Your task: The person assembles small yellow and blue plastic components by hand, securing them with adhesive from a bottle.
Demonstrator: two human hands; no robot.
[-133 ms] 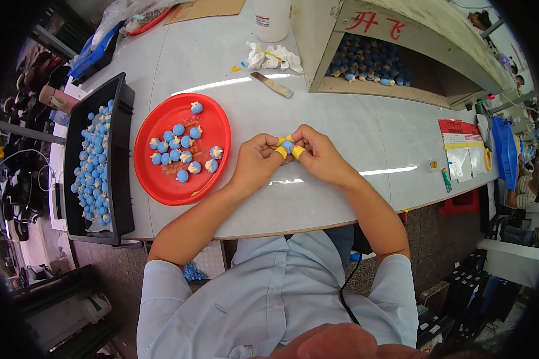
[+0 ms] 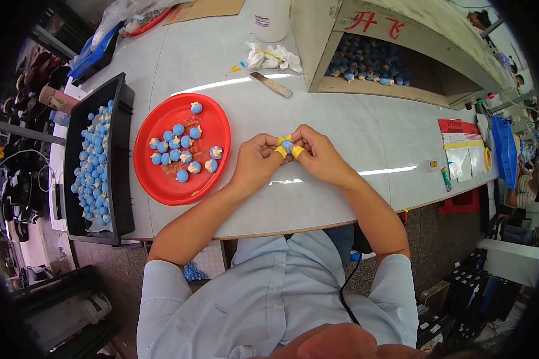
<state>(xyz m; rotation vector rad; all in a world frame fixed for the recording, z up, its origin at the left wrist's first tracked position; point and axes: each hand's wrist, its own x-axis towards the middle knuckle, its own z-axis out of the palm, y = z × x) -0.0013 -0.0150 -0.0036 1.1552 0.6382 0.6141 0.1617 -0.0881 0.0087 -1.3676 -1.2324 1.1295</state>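
Both my hands meet above the table, pinching one small blue ball-shaped piece [image 2: 287, 146] between thumbs and fingers. My left hand [image 2: 257, 157] closes on it from the left, my right hand [image 2: 318, 154] from the right. Yellow tape or finger covers wrap the tips of several fingers. Much of the piece is hidden behind them. To the left, a round red tray [image 2: 212, 122] holds several similar blue balls [image 2: 178, 130] with cream-coloured bits on them, some loose and some bunched together.
A black bin [image 2: 126, 113] full of blue balls stands at the far left. Behind my hands lie a flat scraper-like strip [image 2: 272, 84] and crumpled white tissue [image 2: 273, 57]. A wooden shelf box [image 2: 317, 66] with more balls stands at the back right; papers [image 2: 460, 134] lie on the right.
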